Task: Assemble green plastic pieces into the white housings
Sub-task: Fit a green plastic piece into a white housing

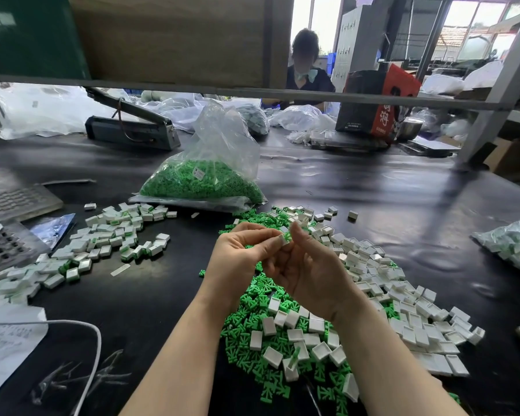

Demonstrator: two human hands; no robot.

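- green plastic piece [287, 236] sat at chest height above the table [403, 190], caught between the two hands, partly entered into a white housing [283, 239]; how deep it had gone could not be told.
- left hand [240, 250] pinched the white housing between thumb and curled fingertips.
- right hand [309, 265] had its fingers curled, with the forefinger and thumb pinching the green plastic piece against the housing mouth.
- judged step: pressing the insert home. risk: a tilted piece could jam or bend a prong, caused by pushing off-axis.
- risk: the small parts could slip from the pinch and fall into the mixed heap below, where a half-seated unit would be hard to find again.
- loose green pieces [252, 331] and empty white housings [403, 298] lay heaped together directly under the wrists, touching and overlapping.
- finished units [111, 235], white with green showing, lay in a spread to the left, well apart from the raw heap; mixing the two groups would spoil the sort.
- clear bag [204, 163] stood behind the heaps, open-topped, filled low with green pieces and bearing a small label.
- second clear bag [514, 244] lay at the right edge, holding white-and-green parts.
- grey tray [3, 247] at the left edge had a grid of pockets; one white part rested on it.
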